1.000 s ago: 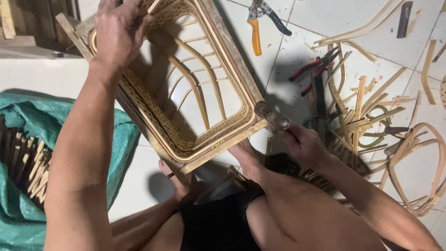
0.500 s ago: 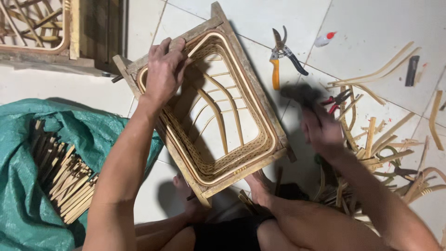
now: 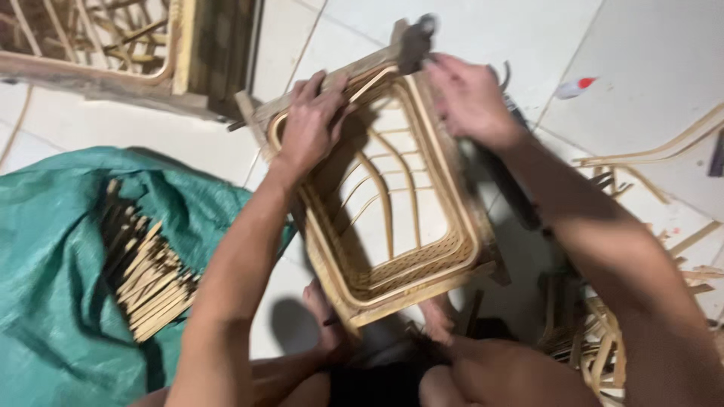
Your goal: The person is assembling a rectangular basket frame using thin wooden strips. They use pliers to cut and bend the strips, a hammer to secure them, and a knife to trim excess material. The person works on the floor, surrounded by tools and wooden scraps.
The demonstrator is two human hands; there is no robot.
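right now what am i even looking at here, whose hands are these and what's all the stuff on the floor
This is one picture from a camera worn on a person's head, looking down at their own bare hands. The left hand grips the top edge of a woven cane frame standing on the tiled floor. The right hand holds a dark tool, blurred, against the frame's top corner. On the left, a green sheet carries a pile of short sticks. Loose cane strips lie to the right.

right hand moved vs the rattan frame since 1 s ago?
Yes. The right hand went from the rattan frame's near right corner up to its far top edge, where it now holds a dark, blurred tool.
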